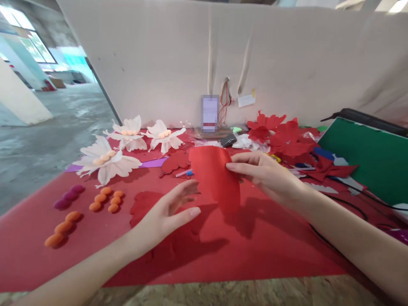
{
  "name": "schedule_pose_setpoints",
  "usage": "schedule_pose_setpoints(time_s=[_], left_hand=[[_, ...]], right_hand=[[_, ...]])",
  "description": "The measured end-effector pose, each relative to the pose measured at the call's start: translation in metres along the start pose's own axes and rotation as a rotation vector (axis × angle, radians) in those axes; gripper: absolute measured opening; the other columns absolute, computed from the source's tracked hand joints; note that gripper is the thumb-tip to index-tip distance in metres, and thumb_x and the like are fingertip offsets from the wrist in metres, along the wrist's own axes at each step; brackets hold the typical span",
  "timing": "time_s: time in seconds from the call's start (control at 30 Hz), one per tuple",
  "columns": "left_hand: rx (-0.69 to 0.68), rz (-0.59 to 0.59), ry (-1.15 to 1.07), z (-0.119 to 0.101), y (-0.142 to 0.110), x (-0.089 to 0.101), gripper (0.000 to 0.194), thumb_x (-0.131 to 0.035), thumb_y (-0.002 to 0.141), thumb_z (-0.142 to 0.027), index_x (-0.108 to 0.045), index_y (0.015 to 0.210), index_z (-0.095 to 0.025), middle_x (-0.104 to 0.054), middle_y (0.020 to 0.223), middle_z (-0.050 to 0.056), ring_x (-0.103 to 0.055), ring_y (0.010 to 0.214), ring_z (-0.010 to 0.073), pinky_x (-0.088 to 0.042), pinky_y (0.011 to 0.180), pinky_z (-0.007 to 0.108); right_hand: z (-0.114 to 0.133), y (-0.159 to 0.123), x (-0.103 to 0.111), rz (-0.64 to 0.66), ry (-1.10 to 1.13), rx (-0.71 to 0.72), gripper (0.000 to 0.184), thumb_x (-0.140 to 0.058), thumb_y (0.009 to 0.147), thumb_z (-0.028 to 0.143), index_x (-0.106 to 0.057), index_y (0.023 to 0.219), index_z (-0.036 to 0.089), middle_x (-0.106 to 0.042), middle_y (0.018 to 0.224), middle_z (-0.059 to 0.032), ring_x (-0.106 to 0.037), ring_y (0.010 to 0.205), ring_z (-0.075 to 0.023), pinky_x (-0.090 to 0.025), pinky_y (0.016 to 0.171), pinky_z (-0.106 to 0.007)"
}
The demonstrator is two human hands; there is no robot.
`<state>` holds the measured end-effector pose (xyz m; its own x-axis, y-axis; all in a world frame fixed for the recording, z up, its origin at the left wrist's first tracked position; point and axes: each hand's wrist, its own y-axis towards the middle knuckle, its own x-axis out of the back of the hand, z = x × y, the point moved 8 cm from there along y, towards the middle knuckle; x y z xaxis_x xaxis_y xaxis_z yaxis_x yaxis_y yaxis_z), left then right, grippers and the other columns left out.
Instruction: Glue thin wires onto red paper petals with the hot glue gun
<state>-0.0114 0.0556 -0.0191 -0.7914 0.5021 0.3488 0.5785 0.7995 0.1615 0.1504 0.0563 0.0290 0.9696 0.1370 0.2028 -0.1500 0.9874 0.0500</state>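
My right hand (259, 170) pinches the right edge of a curved sheet of red paper (215, 176), holding it up over the red-covered table (270, 255). Just left of that sheet, my left hand (177, 206) has its fingers and thumb apart with nothing between them. I cannot tell whether its fingertips touch the sheet. Red cut-out pieces (143, 204) lie on the table behind and under my left hand. Farther back lies another stack of scalloped red pieces (177, 163).
White paper flowers (106, 161) stand at the back left, with orange bead-like strips (63, 229) and a purple strip (69, 196) before them. Red flowers (288, 136) and scraps crowd the back right beside a green board (369, 157). A phone-like screen (209, 112) leans on the wall.
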Motion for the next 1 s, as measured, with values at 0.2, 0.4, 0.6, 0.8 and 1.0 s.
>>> schedule_pose_setpoints(time_s=[0.2,0.4,0.6,0.8,1.0], left_hand=[[0.134,-0.091,-0.436,-0.017,0.026,-0.026,0.028,-0.066,0.070,-0.046,-0.064,0.075,-0.019,-0.071,0.080,0.005,-0.066,0.083,0.0230,-0.054,0.075,0.034],[0.136,-0.241,-0.375,-0.024,0.042,-0.008,0.019,-0.071,0.066,-0.034,-0.065,0.065,-0.016,-0.071,0.077,0.004,-0.066,0.078,0.0199,-0.053,0.073,0.030],[0.146,-0.268,-0.405,-0.022,0.041,-0.002,0.017,-0.072,0.064,-0.030,-0.063,0.057,-0.017,-0.066,0.062,-0.001,-0.064,0.067,0.0146,-0.052,0.066,0.025],[0.133,-0.180,-0.467,-0.030,0.036,-0.018,0.021,-0.071,0.068,-0.025,-0.061,0.051,-0.019,-0.063,0.055,-0.005,-0.063,0.061,0.0118,-0.053,0.062,0.021],[0.137,-0.153,-0.466,-0.032,0.034,-0.025,0.012,-0.070,0.069,-0.024,-0.066,0.059,-0.020,-0.064,0.056,-0.004,-0.063,0.061,0.0117,-0.053,0.059,0.020]], right_hand=[[-0.002,-0.021,0.008,-0.099,-0.081,-0.023,0.024,-0.061,0.070,0.039,-0.061,0.060,0.018,-0.054,0.057,0.0013,-0.044,0.051,-0.0073,-0.037,0.052,-0.023],[0.006,-0.032,0.032,-0.266,-0.144,0.083,0.027,-0.059,0.072,0.044,-0.065,0.069,0.018,-0.063,0.062,-0.0033,-0.054,0.052,-0.0109,-0.042,0.048,-0.024],[0.005,-0.028,0.031,-0.251,-0.068,0.092,0.025,-0.058,0.073,0.041,-0.066,0.071,0.018,-0.065,0.063,-0.0032,-0.055,0.051,-0.0100,-0.043,0.047,-0.022],[0.007,-0.031,0.021,-0.232,-0.120,0.110,0.028,-0.055,0.076,0.040,-0.060,0.059,0.018,-0.058,0.055,0.0003,-0.049,0.048,-0.0079,-0.040,0.045,-0.022],[0.006,-0.032,0.025,-0.299,-0.200,0.102,0.022,-0.057,0.075,0.035,-0.061,0.060,0.020,-0.054,0.051,0.0018,-0.045,0.045,-0.0083,-0.039,0.045,-0.023]])
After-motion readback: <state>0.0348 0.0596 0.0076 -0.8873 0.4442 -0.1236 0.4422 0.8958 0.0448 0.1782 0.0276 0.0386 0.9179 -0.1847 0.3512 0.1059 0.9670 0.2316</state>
